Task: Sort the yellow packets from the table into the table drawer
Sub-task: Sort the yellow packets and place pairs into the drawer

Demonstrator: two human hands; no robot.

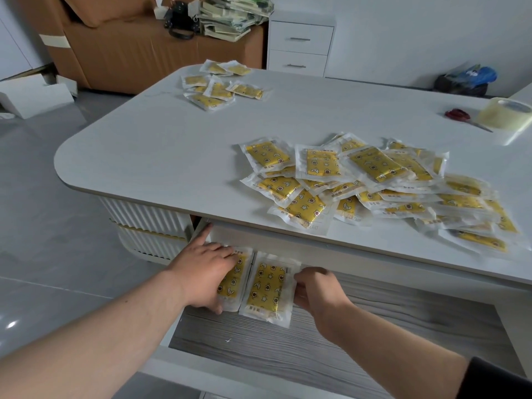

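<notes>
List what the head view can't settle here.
- Left packet in the drawer: half covered by the left hand.
- Right hand grip on the right packet: fingertips hidden behind it.
- Big pile: overlapping, count unreadable.
- Packet print: too small.

looks like a small office or back room being used for packing stuff: white desk (pixel 161 145) with a tape roll (pixel 509 113) and red scissors (pixel 460 116) on it, a white drawer cabinet (pixel 300 43) by the wall, a brown sofa (pixel 138 50) piled with papers (pixel 230 17), flat white cardboard (pixel 31 96) on the grey tile floor
</notes>
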